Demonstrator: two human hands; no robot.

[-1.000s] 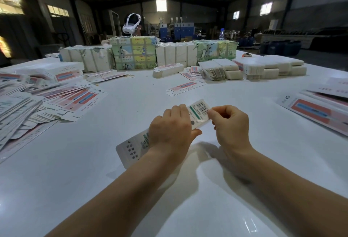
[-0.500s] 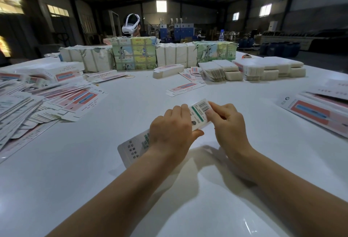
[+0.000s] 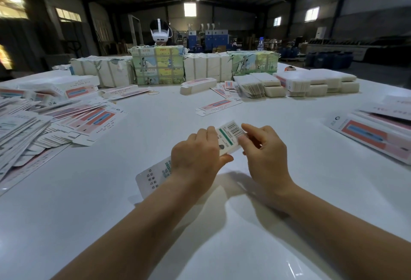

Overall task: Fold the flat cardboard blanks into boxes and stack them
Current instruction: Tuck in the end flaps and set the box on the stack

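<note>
A long white cardboard blank [image 3: 229,137] with a barcode and a green stripe hangs just above the white table [image 3: 89,202] at the centre. My left hand [image 3: 195,159] grips its middle, fingers curled over the top and thumb underneath. My right hand [image 3: 264,153] pinches the barcode end of the blank with its fingertips. The blank's near end [image 3: 153,178] with printed text sticks out to the left of my left wrist. The part under my left hand is hidden.
A fanned pile of flat blanks [image 3: 44,121] covers the left side. More blanks [image 3: 375,133] lie at the right edge. Wrapped bundles [image 3: 158,66] and white stacks [image 3: 318,84] line the far side, where a person in a headset [image 3: 160,32] sits. One loose blank [image 3: 218,106] lies mid-table.
My right hand has moved in to the barcode end and its fingers have uncurled onto it. The blank has tilted slightly. My left hand keeps its grip.
</note>
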